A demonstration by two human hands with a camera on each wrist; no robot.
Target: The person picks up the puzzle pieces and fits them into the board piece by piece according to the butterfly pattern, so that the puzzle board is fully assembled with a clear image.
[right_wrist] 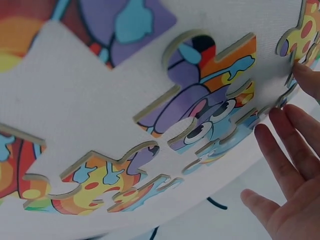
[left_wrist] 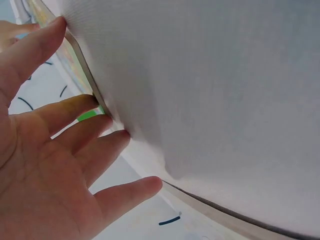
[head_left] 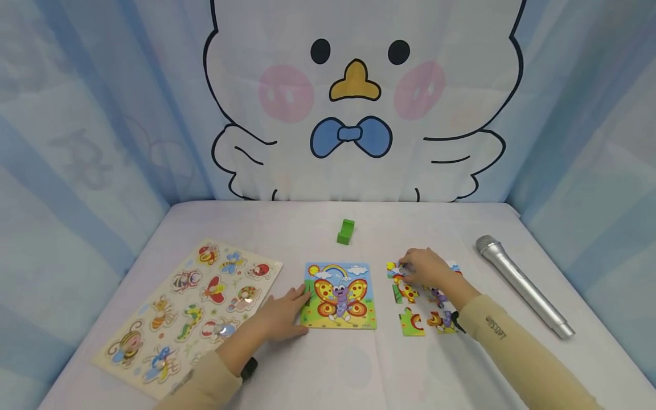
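Note:
A square butterfly picture board (head_left: 340, 296) lies flat at mid-table. Its left edge is touched by my left hand (head_left: 282, 314), whose fingers are spread; in the left wrist view the same hand (left_wrist: 65, 165) has its fingertips along the board's edge. Right of the board, loose jigsaw pieces (head_left: 411, 322) lie spaced apart in a rough square. My right hand (head_left: 433, 270) is over the upper pieces. In the right wrist view that hand (right_wrist: 292, 170) has its thumb and fingertips at the pieces on the far side, with purple butterfly pieces (right_wrist: 200, 105) lying nearer the camera.
A large board of insect pictures (head_left: 171, 285) lies slanted on the left, partly under my left forearm. A green block (head_left: 345, 232) stands behind the butterfly board. The silver microphone (head_left: 525, 287) lies at the right. Curtains surround the table on the back and sides.

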